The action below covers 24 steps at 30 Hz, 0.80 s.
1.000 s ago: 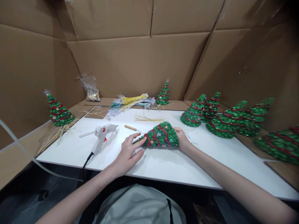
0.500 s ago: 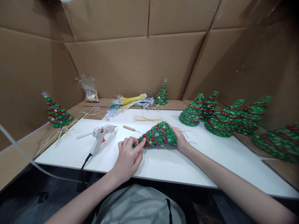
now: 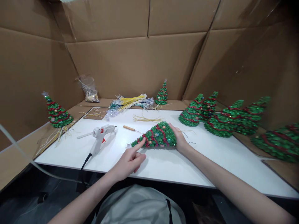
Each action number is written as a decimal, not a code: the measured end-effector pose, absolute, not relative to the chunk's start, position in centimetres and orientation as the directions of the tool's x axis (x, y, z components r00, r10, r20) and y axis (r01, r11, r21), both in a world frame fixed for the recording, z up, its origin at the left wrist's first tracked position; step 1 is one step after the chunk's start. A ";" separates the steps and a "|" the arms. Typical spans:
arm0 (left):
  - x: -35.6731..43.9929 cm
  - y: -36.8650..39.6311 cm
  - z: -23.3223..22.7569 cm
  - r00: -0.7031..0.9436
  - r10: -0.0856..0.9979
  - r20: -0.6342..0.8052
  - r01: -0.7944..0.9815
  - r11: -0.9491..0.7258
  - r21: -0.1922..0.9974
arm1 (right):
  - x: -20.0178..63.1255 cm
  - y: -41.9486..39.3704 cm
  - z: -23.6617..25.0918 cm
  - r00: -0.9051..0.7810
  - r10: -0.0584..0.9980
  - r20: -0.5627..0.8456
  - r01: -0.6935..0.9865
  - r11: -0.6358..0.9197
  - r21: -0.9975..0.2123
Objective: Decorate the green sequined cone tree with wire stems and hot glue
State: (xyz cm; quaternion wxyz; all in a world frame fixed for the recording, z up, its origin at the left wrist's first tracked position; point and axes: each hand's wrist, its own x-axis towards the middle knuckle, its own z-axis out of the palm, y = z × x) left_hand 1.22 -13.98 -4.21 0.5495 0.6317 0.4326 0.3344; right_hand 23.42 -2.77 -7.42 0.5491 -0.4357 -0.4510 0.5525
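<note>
On the white board: I see a small green sequinned tree (image 3: 157, 136) lying on its side near the middle of the white tabletop (image 3: 210, 161), tip pointing left, a silver star at that tip.
Right hand (image 3: 178, 138): I see it wrapped around the tree's wide base, holding it.
Left hand (image 3: 129, 160): forefinger stretched out and touching the tree near its tip; the other fingers are curled in, holding nothing.
Left of the tree: a white glue gun (image 3: 99, 137) lies on the tabletop, well apart from my left hand; a wooden-handled tool (image 3: 130, 128) lies just beyond it.
Far edge: a bundle of yellow and silver wire stems (image 3: 129, 102).
Right side: finished trees (image 3: 210, 113) stand in a row.
Left side: one lone tree (image 3: 56, 112) stands on the cardboard.
</note>
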 end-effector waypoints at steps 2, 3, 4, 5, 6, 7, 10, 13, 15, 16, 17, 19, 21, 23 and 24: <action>1.4 -13.9 -4.1 0.414 0.907 -0.077 0.110 0.034 0.993 | 23.4 -2.8 -7.5 -0.016 1.000 0.010 -0.213 0.006 -0.977; 1.4 -13.9 -4.0 0.422 0.902 -0.092 0.076 0.066 0.995 | 23.5 -2.8 -7.4 -0.013 1.000 0.011 -0.210 0.008 -0.978; 1.5 -13.9 -3.9 0.430 0.896 -0.108 0.044 0.098 0.994 | 23.5 -2.8 -7.4 -0.009 1.000 0.014 -0.205 0.012 -0.979; 1.6 -13.9 -3.7 0.439 0.890 -0.123 0.013 0.131 0.991 | 23.5 -2.9 -7.3 -0.004 1.000 0.017 -0.199 0.016 -0.980; 1.6 -13.9 -3.6 0.445 0.885 -0.138 -0.018 0.163 0.987 | 23.5 -2.9 -7.3 0.000 1.000 0.018 -0.192 0.018 -0.981; 1.7 -14.0 -3.5 0.443 0.883 -0.152 -0.051 0.194 0.980 | 23.5 -3.0 -7.2 0.004 1.000 0.021 -0.181 0.022 -0.983; 1.9 -14.3 -3.4 0.411 0.892 -0.189 -0.153 0.272 0.950 | 23.5 -3.2 -7.1 0.022 0.998 0.054 -0.142 0.057 -0.988; 2.2 -14.7 -3.4 0.375 0.906 -0.194 -0.212 0.288 0.934 | 23.4 -3.4 -7.1 0.010 0.996 0.086 -0.131 0.087 -0.988; 2.4 -14.8 -3.4 0.371 0.909 -0.190 -0.214 0.283 0.935 | 23.4 -3.5 -7.0 -0.009 0.995 0.096 -0.127 0.094 -0.987; 2.5 -14.9 -3.4 0.370 0.910 -0.187 -0.214 0.280 0.936 | 23.4 -3.5 -6.8 -0.017 0.995 0.095 -0.122 0.092 -0.988; 2.5 -14.9 -3.4 0.371 0.910 -0.185 -0.215 0.278 0.936 | 23.3 -3.6 -6.6 -0.025 0.996 0.087 -0.120 0.083 -0.989; 2.5 -14.9 -3.5 0.372 0.910 -0.182 -0.219 0.277 0.936 | 23.2 -3.6 -6.0 -0.049 0.998 0.050 -0.128 0.043 -0.991; 2.5 -14.9 -3.6 0.372 0.911 -0.180 -0.225 0.277 0.934 | 23.1 -3.6 -5.4 -0.067 0.998 0.014 -0.147 0.004 -0.989; 2.4 -14.9 -3.7 0.378 0.909 -0.177 -0.231 0.278 0.933 | 23.0 -3.4 -4.9 -0.062 0.998 -0.002 -0.163 -0.012 -0.987; 2.3 -15.0 -3.7 0.379 0.909 -0.172 -0.236 0.275 0.932 | 23.0 -3.3 -4.7 -0.053 0.999 -0.007 -0.168 -0.015 -0.986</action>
